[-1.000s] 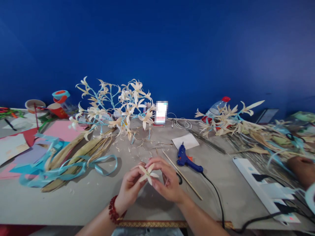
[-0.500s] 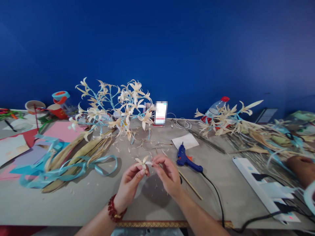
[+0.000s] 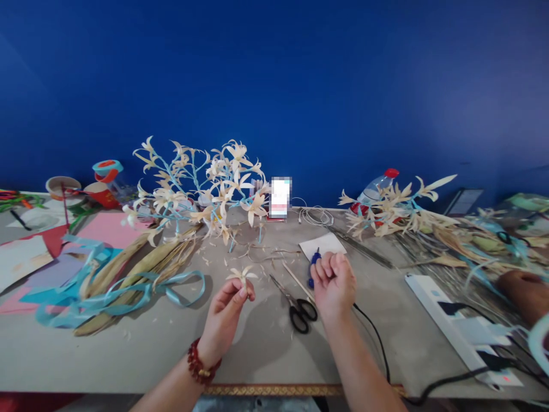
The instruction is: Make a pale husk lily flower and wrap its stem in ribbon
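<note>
A small cream flower is pinched upright between the fingertips of the left hand, just above the table. A blue glue gun is gripped by the right hand, whose fingers are curled tight round it. Between the two hands, black scissors are seen lying flat.

I can read no text, brand or number anywhere from here. The small upright panel at the back of the table is blurred into blocks, so whatever it shows is lost to me. The red band on the plastic bottle and the markings on the white power strip are too small to make out.
</note>
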Demonstrator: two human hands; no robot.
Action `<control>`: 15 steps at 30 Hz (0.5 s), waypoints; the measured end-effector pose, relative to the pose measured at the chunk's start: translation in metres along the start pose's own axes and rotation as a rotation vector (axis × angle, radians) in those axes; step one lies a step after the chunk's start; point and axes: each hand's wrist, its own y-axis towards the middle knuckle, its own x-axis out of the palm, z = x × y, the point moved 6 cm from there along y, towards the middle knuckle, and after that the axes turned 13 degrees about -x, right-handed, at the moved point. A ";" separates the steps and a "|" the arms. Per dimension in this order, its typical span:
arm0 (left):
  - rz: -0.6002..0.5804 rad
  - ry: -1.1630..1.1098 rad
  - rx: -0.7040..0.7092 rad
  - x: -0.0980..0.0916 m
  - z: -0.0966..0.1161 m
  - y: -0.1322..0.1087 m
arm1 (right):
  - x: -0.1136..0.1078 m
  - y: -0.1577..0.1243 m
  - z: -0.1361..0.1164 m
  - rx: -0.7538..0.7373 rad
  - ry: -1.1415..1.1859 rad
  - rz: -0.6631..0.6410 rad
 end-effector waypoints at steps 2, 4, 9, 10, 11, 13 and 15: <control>0.015 0.001 0.006 -0.001 0.001 0.000 | -0.009 0.009 -0.003 -0.021 0.006 0.067; 0.030 0.003 0.015 -0.002 0.002 -0.001 | -0.021 0.018 -0.008 -0.070 0.012 0.148; 0.046 -0.015 0.037 -0.002 0.005 -0.001 | -0.052 0.038 -0.024 -0.255 -0.033 0.310; 0.052 -0.020 0.041 -0.002 0.005 -0.001 | -0.054 0.039 -0.028 -0.284 -0.051 0.318; 0.059 -0.025 0.046 -0.002 0.005 0.000 | -0.054 0.040 -0.030 -0.302 -0.066 0.315; 0.070 -0.028 0.061 -0.003 0.004 0.000 | -0.046 0.036 -0.034 -0.305 -0.086 0.282; 0.079 -0.011 0.081 -0.006 0.003 0.001 | -0.028 0.026 -0.036 -0.255 -0.101 0.184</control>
